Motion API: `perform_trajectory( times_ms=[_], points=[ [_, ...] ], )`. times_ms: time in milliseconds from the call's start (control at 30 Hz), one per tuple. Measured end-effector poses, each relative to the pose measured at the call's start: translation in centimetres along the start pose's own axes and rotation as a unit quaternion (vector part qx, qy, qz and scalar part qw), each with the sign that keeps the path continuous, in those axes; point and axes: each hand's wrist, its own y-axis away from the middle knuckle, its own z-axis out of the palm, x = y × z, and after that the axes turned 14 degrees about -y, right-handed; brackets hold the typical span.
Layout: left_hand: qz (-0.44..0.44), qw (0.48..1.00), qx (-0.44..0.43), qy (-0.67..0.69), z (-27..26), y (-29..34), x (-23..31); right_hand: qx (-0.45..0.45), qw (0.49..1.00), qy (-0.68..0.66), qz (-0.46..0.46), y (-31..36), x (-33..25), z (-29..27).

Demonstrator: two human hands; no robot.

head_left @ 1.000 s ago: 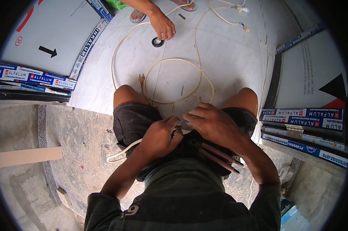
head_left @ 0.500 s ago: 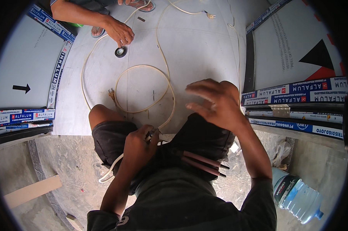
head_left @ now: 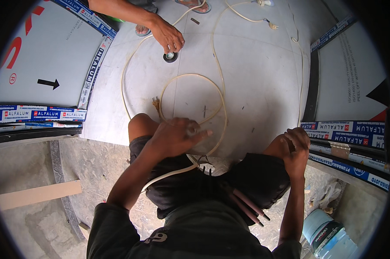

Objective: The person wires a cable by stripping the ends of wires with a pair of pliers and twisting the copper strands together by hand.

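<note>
Fingers of the left hand [head_left: 173, 138] are curled round a cream cable [head_left: 190, 103], pinching it just above the person's left knee, the forefinger stretched out toward the middle of the panel. The cable runs on from that hand in a loose loop over the pale grey panel [head_left: 255, 77] on the floor, then trails away to the far edge, where it ends in a small white fitting [head_left: 272, 26]; another length drops back under the wrist and across the dark shorts [head_left: 190, 185]. The right hand [head_left: 296, 151] rests on the right knee, fingers bent in against it — it grips nothing I can make out. The person squats over the panel's near edge, both forearms reaching forward from the body.

Stacked sheets with blue-and-white edge tape [head_left: 35, 114] flank the panel on the left, more of them on the right [head_left: 355, 138]. Rough concrete floor [head_left: 95, 172] lies below, with a pale wooden strip [head_left: 39, 194] on it.

Across the panel another person's hand [head_left: 169, 36] comes down over a small round black-rimmed part [head_left: 170, 56], fingertips touching it. A clear plastic water bottle [head_left: 326, 235] lies at the lower right — whether it holds anything I cannot tell.
</note>
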Motion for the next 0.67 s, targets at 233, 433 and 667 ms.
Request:
perform_trajectory(
  times_ms=[233,433,667],
  points=[
    [-0.098,0.929,0.235,-0.267,1.1,-21.1,-14.7,0.036,0.999,-0.002,0.001,0.9,0.1,-0.5],
    [-0.245,0.911,0.225,-0.244,3.6,-26.4,-18.5,0.046,0.999,0.002,0.005,1.9,0.1,-1.7],
    [-0.069,0.983,0.169,0.032,3.8,-24.0,-18.7,0.084,0.99,-0.105,0.046,1.0,1.4,-1.8]
  ],
)
